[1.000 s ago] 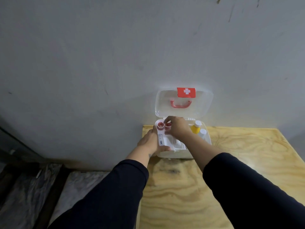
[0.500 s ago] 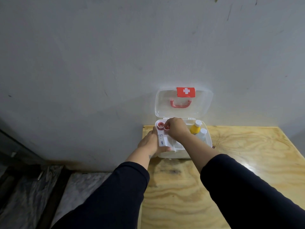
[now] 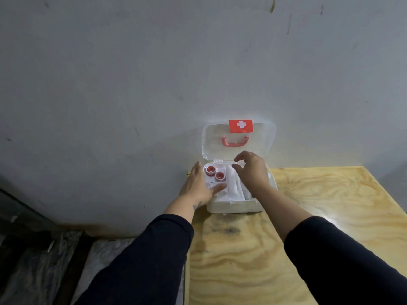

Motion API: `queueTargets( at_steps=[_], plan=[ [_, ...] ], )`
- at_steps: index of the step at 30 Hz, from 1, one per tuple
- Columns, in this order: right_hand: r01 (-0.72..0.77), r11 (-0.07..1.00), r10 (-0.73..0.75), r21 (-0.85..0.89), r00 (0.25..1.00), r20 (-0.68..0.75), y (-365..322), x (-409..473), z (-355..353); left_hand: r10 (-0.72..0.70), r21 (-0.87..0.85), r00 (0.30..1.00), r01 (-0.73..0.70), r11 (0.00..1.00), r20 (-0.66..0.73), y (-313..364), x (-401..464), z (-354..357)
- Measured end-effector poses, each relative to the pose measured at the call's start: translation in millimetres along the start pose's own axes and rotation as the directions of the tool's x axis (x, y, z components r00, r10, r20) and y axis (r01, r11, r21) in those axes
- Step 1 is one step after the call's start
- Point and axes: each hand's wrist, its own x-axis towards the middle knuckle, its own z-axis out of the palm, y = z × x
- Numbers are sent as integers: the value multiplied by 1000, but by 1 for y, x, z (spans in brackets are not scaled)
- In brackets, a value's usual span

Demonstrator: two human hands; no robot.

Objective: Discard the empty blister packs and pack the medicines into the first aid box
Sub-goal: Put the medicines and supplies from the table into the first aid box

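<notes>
The first aid box is seen at the far left corner of the wooden table, set against the grey wall, with its clear lid stood upright behind both hands. A red label with a white cross is fixed at the top of the lid, above the right hand, and a pink handle is seen just below it. The left hand is laid flat against the box's left side, fingers stretched out toward the wall and the thumb bent inward over the rim; nothing is gripped by it. The right hand is held over the middle and right of the box with the fingers loosely curled and spread, the thumb and forefinger set apart, and nothing is seen between them. Between the two hands, two red-topped round containers are lodged in the box's far left compartment, just beside the left fingertips. A white tube-like item is laid lengthwise in the middle compartment, directly under the right thumb. What lies beneath the right palm is hidden. Both forearms are covered by dark sleeves pushed back from the wrists.
</notes>
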Motion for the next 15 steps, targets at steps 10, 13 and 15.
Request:
queueTargets(
  at_steps=[10,13,15],
  plan=[
    [-64,991,38,-116,977,-211,-16,45,-52,170,79,916,-151,985,-363,73,33,-59],
    [-96,995,92,-32,987,-130,-19,52,-54,142,88,927,-118,989,-348,78,32,-58],
    [-94,995,91,-15,984,-151,-20,48,-55,144,95,927,-118,988,-346,77,27,-53]
  ],
)
